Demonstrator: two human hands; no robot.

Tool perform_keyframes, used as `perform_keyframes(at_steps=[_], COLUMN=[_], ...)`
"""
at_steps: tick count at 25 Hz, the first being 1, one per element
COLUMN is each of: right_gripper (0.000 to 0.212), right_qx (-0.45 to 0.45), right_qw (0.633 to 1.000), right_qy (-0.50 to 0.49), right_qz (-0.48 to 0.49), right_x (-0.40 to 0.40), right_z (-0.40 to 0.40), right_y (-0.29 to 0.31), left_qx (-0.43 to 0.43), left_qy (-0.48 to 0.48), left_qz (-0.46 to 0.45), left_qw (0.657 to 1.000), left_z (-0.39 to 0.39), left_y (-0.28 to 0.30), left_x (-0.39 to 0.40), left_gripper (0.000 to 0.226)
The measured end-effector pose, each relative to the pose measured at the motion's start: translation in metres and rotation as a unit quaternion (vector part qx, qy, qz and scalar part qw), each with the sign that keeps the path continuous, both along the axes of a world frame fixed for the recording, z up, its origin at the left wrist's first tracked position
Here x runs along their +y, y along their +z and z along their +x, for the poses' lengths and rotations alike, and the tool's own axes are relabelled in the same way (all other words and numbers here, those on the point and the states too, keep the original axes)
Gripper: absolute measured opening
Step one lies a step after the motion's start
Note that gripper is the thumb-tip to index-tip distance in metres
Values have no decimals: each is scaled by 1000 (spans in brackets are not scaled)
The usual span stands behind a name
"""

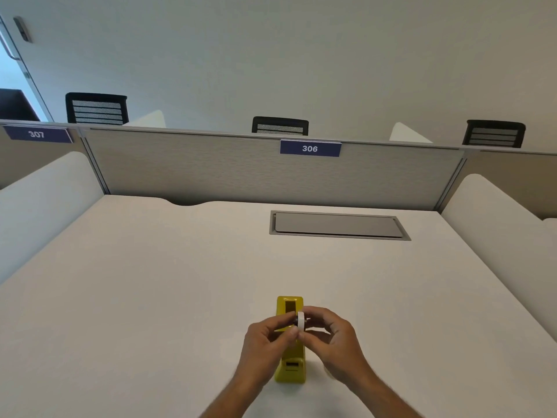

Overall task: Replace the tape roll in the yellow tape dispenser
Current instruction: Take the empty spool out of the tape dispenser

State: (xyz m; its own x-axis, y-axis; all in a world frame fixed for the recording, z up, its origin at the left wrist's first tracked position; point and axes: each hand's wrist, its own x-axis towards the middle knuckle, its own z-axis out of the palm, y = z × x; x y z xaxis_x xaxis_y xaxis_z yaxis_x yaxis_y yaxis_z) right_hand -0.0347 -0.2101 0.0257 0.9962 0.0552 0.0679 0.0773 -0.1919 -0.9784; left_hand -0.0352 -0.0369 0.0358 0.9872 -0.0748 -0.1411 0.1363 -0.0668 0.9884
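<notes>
Fingers (291,332) of both hands pinch tape roll (300,321); sign (310,148) reads 306.

occlusion: your left hand (265,339) and right hand (333,337) cover the mid-body of the yellow tape dispenser (290,369) | tape roll (300,320): only a thin white edge shows, dark core too small to resolve | frame: both your forearms cut by bottom edge
</notes>
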Motion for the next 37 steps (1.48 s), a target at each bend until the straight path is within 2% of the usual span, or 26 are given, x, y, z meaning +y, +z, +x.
perform_keyframes(at_steps=[12,23,26,29,31,33,35,37], right_gripper=[37,36,34,37,44,64,84,90], right_qx=[28,27,25,19,14,15,20,22], right_qw=[999,1000,999,998,998,1000,998,992], right_qy=[-6,-13,-16,-30,-34,-1,54,106], right_qz=[29,3,21,54,53,27,-24,-67], right_x=[-1,-3,-4,-8,-9,-8,-7,-6], right_z=[-6,-11,-11,-9,-9,-10,-10,-9], right_y=[-4,5,8,9,10,12,16,21], left_qx=[29,59,59,83,95,102,103,98], left_qy=[-10,17,26,68,74,53,28,0], left_qz=[2,-15,-42,-109,-132,-137,-116,-83], left_qw=[1000,998,997,988,984,984,987,992], left_z=[-10,-11,-10,-7,-4,-3,-2,-1], left_y=[6,11,12,12,12,13,14,16], left_x=[-2,-8,-7,-5,-2,0,1,2], left_gripper=[20,21,27,39,47,58,62,68])
